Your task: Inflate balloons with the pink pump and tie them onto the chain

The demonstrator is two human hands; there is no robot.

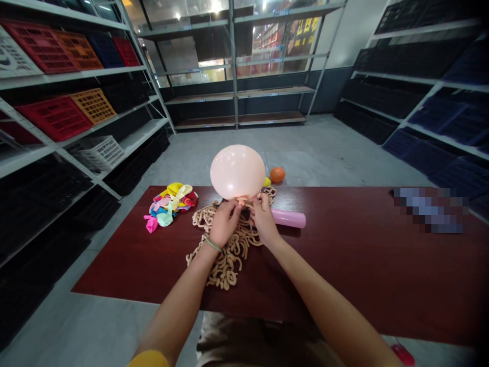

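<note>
My left hand (225, 222) is pinching the pink balloon (237, 172) by its neck; at five o'clock, my right hand (264, 220) is curling, its hold unclear.

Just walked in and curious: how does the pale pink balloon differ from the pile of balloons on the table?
The pale pink balloon is round and inflated; the pile of balloons lies limp. The balloon is one colour; the pile mixes several. The left hand and right hand are at the balloon's neck; the pile lies apart.
</note>
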